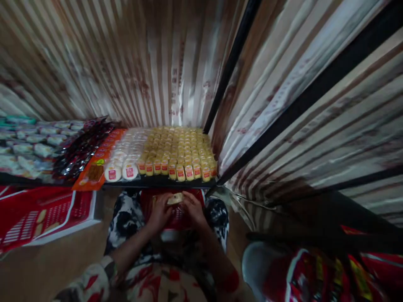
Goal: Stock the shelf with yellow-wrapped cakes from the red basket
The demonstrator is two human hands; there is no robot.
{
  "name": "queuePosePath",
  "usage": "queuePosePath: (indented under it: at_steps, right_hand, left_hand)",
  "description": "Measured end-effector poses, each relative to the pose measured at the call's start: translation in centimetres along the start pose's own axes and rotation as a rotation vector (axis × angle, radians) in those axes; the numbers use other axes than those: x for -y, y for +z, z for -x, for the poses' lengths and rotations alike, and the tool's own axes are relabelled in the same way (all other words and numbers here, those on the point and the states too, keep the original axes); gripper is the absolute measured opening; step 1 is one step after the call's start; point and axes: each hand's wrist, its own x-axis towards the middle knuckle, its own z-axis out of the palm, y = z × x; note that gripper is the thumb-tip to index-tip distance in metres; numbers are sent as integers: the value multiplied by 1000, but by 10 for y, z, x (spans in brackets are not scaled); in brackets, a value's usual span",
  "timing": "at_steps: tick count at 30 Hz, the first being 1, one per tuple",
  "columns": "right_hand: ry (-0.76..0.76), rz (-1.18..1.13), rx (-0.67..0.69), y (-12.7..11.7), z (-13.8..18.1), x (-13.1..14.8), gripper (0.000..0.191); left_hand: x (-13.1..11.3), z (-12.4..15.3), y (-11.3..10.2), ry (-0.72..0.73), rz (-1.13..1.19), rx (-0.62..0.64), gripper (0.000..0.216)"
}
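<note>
My left hand [160, 214] and my right hand [193, 209] meet over a red basket [176, 209] on my lap. Both pinch one small pale wrapped packet [175, 198] between their fingertips. Just beyond them a dark shelf [157, 182] carries several rows of small yellow packets with red labels [179, 153]. Left of those rows sit white round packets [121, 170].
An orange pack [94, 170] and dark wrapped goods [78, 153] lie further left on the shelf, with pale packets [28, 147] beyond. Striped plastic curtains hang above and to the right, with black frame bars [233, 63]. A red basket [40, 214] stands low on the left. Red packs [315, 272] are at lower right.
</note>
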Motion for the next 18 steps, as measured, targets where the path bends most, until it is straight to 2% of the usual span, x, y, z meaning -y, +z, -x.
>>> queuePosePath:
  at_steps: [8, 12, 18]
  right_hand:
    - [49, -85, -13, -2, 4, 17, 49]
    - [59, -103, -41, -4, 5, 21, 48]
    - [92, -84, -62, -7, 7, 27, 41]
  left_hand:
    - [-15, -9, -12, 51, 19, 45, 42]
    - [-19, -15, -16, 124, 18, 80, 43]
    - [-28, -23, -18, 117, 23, 102, 25]
